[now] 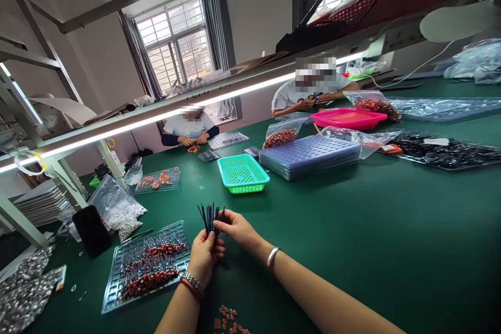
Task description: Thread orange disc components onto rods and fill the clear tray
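On the green counter [352,245], from far left: silvery beads [31,292] in bags, then a black phone [92,230] near a clear bag [113,201] of white pieces. Next, a compartment tray [111,284] bearing red-beaded pieces, with orange pieces [160,180] on another tray beyond. Just right — raised above the counter — a bundle of dark strands [208,216], upright, fanned at the top. Left grip [205,255] closed around its lower part; right grip [237,227] pinching at its right edge. Nearer, loose red pieces [229,315]; beyond, a green basket [243,187] — then stacked clear trays [309,154].
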The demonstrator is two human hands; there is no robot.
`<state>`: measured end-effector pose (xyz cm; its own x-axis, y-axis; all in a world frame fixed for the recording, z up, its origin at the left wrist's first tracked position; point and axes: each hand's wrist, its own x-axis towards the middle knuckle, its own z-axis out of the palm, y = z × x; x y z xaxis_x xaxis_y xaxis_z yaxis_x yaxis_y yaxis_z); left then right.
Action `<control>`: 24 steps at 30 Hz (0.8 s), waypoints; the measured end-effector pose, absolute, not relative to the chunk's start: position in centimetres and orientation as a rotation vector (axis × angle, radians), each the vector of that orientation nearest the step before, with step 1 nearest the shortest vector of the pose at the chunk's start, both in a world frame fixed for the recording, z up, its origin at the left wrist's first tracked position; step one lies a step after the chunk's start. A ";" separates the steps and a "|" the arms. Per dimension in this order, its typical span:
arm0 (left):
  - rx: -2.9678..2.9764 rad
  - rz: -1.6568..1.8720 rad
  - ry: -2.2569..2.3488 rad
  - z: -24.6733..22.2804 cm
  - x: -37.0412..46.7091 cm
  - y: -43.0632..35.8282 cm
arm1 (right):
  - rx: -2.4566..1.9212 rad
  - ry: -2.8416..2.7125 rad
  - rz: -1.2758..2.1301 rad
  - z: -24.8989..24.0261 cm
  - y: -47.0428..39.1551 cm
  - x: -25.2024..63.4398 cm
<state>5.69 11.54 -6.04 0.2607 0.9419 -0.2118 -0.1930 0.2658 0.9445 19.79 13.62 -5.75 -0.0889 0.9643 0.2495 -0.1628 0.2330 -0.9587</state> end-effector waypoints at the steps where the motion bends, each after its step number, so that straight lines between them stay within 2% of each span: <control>1: 0.973 0.963 0.980 -6.1 5.7 11.6 | -0.868 -1.280 1.171 -5.8 13.6 19.8; 24: 1.003 0.990 0.984 -6.6 5.6 11.9 | -0.957 -1.233 1.146 -6.1 13.6 19.4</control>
